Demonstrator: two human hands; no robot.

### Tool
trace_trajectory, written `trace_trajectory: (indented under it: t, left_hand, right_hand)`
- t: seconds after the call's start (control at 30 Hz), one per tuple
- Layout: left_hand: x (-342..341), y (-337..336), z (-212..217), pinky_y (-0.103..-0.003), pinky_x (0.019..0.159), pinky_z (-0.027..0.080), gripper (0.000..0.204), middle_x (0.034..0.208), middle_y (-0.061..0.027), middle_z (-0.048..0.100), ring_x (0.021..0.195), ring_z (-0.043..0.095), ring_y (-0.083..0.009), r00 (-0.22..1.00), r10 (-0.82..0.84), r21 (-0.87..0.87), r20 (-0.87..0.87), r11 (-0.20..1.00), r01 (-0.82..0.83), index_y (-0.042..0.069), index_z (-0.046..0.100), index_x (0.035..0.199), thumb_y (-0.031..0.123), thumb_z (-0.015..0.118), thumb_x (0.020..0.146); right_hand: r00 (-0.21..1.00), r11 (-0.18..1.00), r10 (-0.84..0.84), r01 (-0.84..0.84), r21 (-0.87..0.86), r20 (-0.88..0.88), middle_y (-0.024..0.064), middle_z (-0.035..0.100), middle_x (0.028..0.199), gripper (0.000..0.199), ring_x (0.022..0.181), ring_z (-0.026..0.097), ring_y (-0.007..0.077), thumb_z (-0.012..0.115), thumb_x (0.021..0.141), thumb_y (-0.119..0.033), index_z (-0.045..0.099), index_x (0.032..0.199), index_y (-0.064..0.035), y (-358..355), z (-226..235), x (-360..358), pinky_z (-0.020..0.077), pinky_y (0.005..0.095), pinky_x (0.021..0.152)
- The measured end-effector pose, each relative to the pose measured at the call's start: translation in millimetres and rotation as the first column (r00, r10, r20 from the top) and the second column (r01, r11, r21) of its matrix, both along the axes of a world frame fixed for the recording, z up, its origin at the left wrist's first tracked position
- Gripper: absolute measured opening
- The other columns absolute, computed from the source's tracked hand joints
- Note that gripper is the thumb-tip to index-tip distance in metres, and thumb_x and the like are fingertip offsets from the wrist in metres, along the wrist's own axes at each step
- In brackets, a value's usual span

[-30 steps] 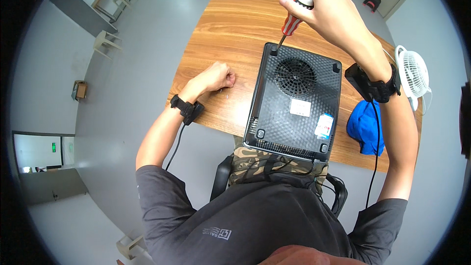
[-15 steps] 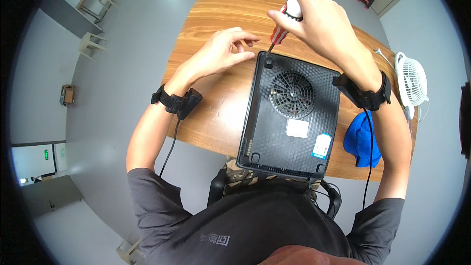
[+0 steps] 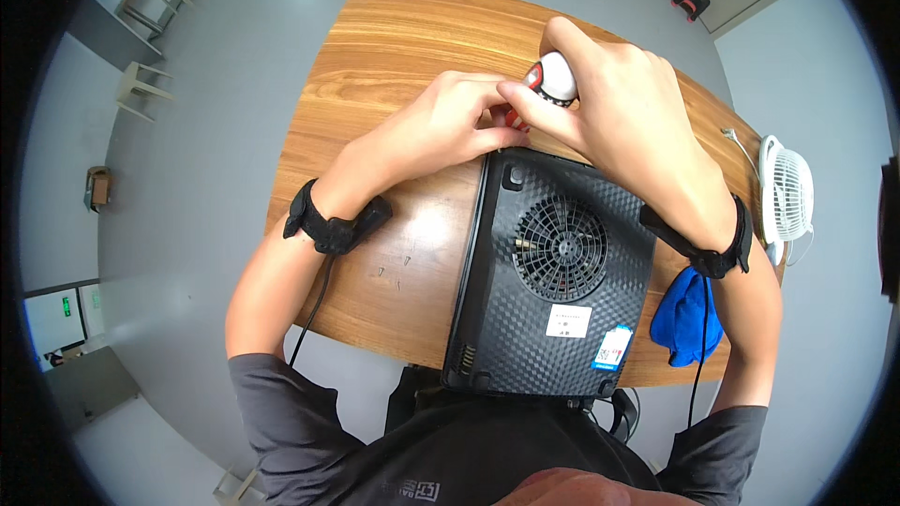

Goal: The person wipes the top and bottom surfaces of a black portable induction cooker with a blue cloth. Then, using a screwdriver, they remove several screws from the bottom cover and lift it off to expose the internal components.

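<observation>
A black flat appliance [image 3: 572, 351] lies underside up at the table's near edge, showing a round fan grille, rubber feet and labels. Just beyond its far left corner, my right hand [image 3: 619, 98] is wrapped round a screwdriver [image 3: 560, 77] with a white-capped, red handle. My left hand [image 3: 455, 122] closes its thumb and fingers about the screwdriver's lower part, right at that corner. The screwdriver's tip and anything at it are hidden by the fingers. Three small screws [image 3: 407, 260] lie on the table left of the appliance.
The wooden table [image 3: 375, 56] has a curved outline. A blue cloth [image 3: 687, 319] lies right of the appliance, beside my right forearm. A white fan [image 3: 787, 192] stands at the right edge. Black straps with cabled boxes [image 3: 333, 225] sit on both wrists.
My left hand has moved right and closed round the screwdriver's lower part. The right hand and screwdriver are lower in view; the whole view has shifted, with appliance and table lower too.
</observation>
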State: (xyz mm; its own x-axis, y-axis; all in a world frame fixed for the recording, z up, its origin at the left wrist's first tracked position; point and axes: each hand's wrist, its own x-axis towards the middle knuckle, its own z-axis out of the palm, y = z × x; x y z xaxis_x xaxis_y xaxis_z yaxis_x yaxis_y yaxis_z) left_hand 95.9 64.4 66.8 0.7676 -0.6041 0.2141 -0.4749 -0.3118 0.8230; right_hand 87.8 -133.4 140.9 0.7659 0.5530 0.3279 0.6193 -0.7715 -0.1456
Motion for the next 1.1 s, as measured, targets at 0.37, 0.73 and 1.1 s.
trace_trajectory:
  t: [0.37,0.73,1.1]
  left_hand:
    - [8,4,-13,-0.035,0.073,0.056,0.016,0.087,-0.0140,0.073,0.077,0.070,-0.0270,0.998,-0.051,-0.018,0.043,0.998,0.052,-0.003,0.069,0.094,0.008,0.076,0.084]
    - [5,4,-9,-0.037,0.075,0.057,0.017,0.088,-0.0155,0.073,0.080,0.071,-0.0292,0.998,-0.068,0.002,0.002,0.998,0.068,-0.004,0.068,0.094,0.010,0.074,0.086]
    - [7,2,-10,-0.039,0.073,0.055,0.017,0.086,-0.0177,0.071,0.077,0.068,-0.0324,0.997,-0.071,0.010,-0.018,0.997,0.071,-0.005,0.066,0.091,0.010,0.073,0.086]
  right_hand:
    - [1.000,0.999,-0.019,0.018,-0.039,-0.020,0.0073,0.070,0.069,0.041,0.061,0.069,0.0293,0.077,0.086,-0.042,0.059,0.086,-0.0057,5,-13,5,0.0527,0.0381,0.055]
    - [1.000,1.000,0.001,-0.002,-0.023,-0.014,0.0066,0.070,0.069,0.041,0.062,0.069,0.0293,0.077,0.086,-0.042,0.059,0.086,-0.0055,3,-12,3,0.0524,0.0381,0.055]
    - [0.997,0.994,-0.062,0.058,-0.093,-0.040,0.0077,0.071,0.068,0.047,0.062,0.070,0.0281,0.074,0.087,-0.050,0.062,0.087,-0.0046,5,-8,2,0.0545,0.0389,0.057]
